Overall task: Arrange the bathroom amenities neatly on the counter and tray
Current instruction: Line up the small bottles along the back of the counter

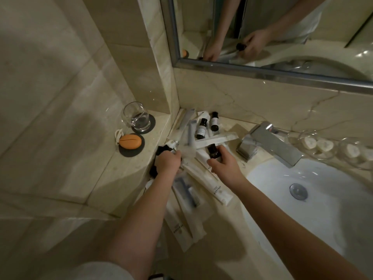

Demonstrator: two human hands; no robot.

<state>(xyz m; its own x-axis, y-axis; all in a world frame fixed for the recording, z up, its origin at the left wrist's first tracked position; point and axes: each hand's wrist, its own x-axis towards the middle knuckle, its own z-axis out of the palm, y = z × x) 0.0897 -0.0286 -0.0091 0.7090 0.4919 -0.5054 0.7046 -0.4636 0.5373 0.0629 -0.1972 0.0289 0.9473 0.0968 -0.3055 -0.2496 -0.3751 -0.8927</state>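
I stand at a beige marble tabletop [228,247] in a dim bathroom. Nearest me, at 6 o'clock, white amenity packets [210,186] lie scattered and overlapping across the stone. At 3 o'clock is the white sink basin [323,199]. My left hand [168,163] has its grip clenched on a crinkled clear wrapper [186,151] beside something black [161,151]. My right hand [224,165] grips a small dark bottle [213,151] upright above the pile. Beyond, at 12 o'clock, two more dark bottles [201,128] lie in the corner. A chrome faucet [268,143] stands at 2 o'clock. At 10 o'clock, a ledge holds a glass tumbler [137,116] and an orange soap [130,141] on dark coasters. The mirror [282,27] hangs above.
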